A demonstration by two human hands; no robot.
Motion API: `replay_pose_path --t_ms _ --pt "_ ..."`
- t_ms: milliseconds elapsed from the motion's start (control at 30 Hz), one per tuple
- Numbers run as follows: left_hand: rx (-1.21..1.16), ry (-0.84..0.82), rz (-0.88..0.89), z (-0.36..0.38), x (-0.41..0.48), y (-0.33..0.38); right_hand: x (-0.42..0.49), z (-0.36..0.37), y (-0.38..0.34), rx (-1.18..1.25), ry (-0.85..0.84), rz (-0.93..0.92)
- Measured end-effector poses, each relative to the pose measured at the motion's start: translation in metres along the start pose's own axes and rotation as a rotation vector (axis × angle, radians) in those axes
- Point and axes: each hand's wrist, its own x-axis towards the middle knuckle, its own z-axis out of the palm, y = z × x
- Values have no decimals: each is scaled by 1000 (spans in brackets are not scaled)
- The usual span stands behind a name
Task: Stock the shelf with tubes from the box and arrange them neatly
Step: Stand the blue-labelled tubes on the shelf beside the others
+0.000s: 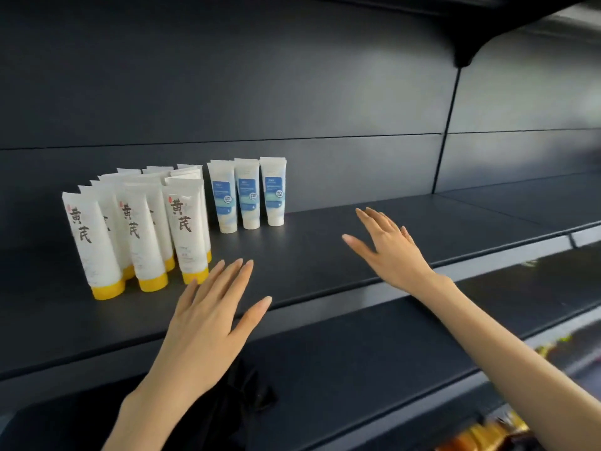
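Note:
Several white tubes with yellow caps stand cap-down in rows at the left of the dark shelf. Right behind them, three smaller white tubes with blue labels stand side by side near the back wall. My left hand hovers flat over the shelf's front edge, fingers straight, fingertips close to the nearest yellow-capped tube. My right hand is spread over the bare shelf to the right, holding nothing. No box is in view.
A dark back panel rises behind the shelf, with an upper shelf bracket at top right. A second dark shelf lies below. Blurred orange and yellow goods sit at the lower right. A dark cloth shape lies under my left wrist.

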Motion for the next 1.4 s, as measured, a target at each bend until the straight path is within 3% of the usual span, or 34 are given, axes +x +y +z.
replay_pose_path --t_ms 233,467,867,1100,1400 --pt "-33 -78 94 28 7 44 -94 -26 54 -269 18 172" --pt "16 -78 210 45 16 89 -158 -41 123 -374 15 325" --pt "-73 -134 372 107 8 231 -249 -76 251 -416 -106 498" --pt "20 -326 376 171 1 290 -304 -89 320 -416 -208 602" --pt "51 -513 451 240 15 332 -360 -68 357 -302 -240 783"
